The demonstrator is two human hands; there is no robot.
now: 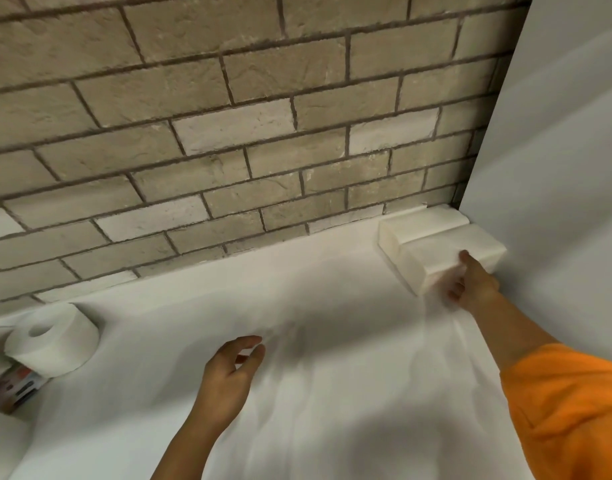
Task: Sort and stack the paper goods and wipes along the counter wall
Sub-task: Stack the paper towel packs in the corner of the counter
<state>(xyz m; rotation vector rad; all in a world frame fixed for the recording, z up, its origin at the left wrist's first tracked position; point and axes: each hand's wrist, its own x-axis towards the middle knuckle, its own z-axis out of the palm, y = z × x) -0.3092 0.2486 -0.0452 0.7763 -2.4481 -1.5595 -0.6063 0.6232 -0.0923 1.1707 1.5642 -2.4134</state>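
Far left, a toilet roll (51, 344) is propped tilted, hole up, on a printed pack (15, 389) (wipes maybe, too blurry to read) near the brick wall (228, 133). It's judged to be next, up and left of the left hand (231, 368), clearly the nearer one. That hand is held low over the counter (332, 299), loosely curled, nothing in it. In the right corner two paper stacks (436, 237) are tucked together. The right hand (470, 285) is stretched out, thumb on the nearer stack. Gripping or just nudging can't be told.
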